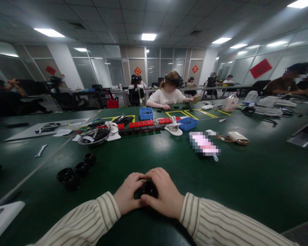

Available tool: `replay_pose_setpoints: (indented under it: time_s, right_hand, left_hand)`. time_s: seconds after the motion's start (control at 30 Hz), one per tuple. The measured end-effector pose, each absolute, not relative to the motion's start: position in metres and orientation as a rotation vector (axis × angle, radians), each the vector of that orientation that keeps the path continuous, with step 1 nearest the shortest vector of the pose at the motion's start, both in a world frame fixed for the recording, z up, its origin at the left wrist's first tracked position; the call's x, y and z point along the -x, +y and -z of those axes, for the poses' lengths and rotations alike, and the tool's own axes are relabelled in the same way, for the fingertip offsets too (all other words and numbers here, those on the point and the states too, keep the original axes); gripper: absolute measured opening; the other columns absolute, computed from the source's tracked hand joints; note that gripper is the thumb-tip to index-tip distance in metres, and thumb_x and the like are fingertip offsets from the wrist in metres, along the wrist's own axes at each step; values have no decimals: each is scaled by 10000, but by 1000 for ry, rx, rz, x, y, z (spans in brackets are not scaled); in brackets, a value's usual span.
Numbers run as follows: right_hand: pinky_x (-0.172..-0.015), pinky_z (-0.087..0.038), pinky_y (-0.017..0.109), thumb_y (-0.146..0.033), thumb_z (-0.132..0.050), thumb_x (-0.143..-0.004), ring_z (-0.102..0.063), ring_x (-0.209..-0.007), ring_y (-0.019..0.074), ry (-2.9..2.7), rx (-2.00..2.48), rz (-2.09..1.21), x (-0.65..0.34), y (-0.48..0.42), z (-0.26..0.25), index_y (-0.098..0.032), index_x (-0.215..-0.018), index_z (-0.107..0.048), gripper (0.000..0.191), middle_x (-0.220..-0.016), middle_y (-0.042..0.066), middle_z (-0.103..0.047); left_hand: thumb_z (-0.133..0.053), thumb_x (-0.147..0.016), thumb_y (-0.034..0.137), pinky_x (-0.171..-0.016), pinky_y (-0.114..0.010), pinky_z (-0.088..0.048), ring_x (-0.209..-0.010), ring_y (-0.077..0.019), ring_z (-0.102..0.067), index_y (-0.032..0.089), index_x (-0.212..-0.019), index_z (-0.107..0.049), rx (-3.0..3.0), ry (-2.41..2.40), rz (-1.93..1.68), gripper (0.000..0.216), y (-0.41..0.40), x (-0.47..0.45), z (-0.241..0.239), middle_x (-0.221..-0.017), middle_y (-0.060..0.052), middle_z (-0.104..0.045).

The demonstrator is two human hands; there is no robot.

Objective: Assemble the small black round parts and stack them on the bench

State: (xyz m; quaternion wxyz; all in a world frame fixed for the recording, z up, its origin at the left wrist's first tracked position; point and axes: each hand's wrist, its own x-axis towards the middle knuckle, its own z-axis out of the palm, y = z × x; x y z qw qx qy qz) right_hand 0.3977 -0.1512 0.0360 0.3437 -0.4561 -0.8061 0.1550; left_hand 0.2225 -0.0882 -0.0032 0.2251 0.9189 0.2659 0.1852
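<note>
Close in front of me, a black, glossy, round part with a hollow middle (148,187) is held between both hands at the table's near side. My left hand (128,194) curls around its left side. Wrapped over the far and right sides is my right hand (166,193), its thumb across the near edge. The fingertips of the two hands meet, so much of the part is hidden. Off to the left stand several similar black round parts (82,168), grouped on the green table (154,155).
A wrench (41,151) lies far left. Across the middle are a metal bowl with cables (93,140), red socket strips (141,123), a white clip base (173,128), and blue trays (187,123). A power bank (237,138) lies right. Opposite sits a person (166,95).
</note>
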Motion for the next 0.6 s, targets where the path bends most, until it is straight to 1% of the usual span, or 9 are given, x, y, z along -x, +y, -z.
replay_pose_setpoints:
  time_s: [0.1, 0.23, 0.37, 0.43, 0.53, 0.6]
  right_hand:
    - [-813, -365, 357, -309, -686, -647, -441, -893, 203, -2083, 1277, -392, -396, -151, -35, -156, -955, -513, 385, -933, 52, -524]
    - [-797, -368, 354, -294, -682, -650, -433, -866, 196, -2123, 1308, -390, -395, -151, -34, -157, -913, -523, 336, -900, 46, -512]
    - [-807, -368, 345, -219, -608, -672, -441, -877, 196, -2166, 1185, -431, -396, -149, -35, -168, -926, -537, 268, -922, 49, -534]
    - [-830, -362, 341, -152, -550, -656, -455, -888, 193, -2198, 1067, -458, -397, -149, -35, -175, -948, -540, 293, -948, 47, -558]
    - [-868, -347, 343, -98, -479, -600, -473, -915, 196, -2226, 928, -480, -398, -148, -33, -173, -933, -551, 349, -937, 43, -593]
    - [-888, -337, 350, -92, -452, -586, -475, -949, 202, -2243, 865, -486, -399, -148, -31, -178, -898, -562, 342, -942, 42, -605]
  left_hand:
    - [-615, -704, 465, -871, -428, -379, -980, -279, -457, 182, -1012, -559, -2529, 753, -483, 422, -88, -222, 4, -1062, -84, -505]
    - [-632, -693, 415, -889, -427, -371, -991, -275, -452, 176, -1038, -534, -2531, 761, -485, 430, -89, -223, 4, -1061, -85, -501]
    - [-646, -652, 278, -899, -418, -367, -995, -263, -454, 191, -1046, -529, -2529, 777, -496, 420, -90, -223, 3, -1057, -69, -500]
    - [-650, -629, 233, -906, -415, -363, -1005, -258, -450, 208, -1057, -525, -2530, 789, -486, 446, -90, -223, 2, -1067, -56, -499]
    - [-683, -621, 255, -899, -414, -369, -1006, -257, -450, 217, -1039, -540, -2527, 792, -468, 444, -91, -223, 0, -1066, -48, -498]
    - [-701, -628, 280, -897, -416, -369, -1003, -257, -455, 216, -1027, -552, -2522, 792, -477, 430, -92, -224, -1, -1054, -47, -501]
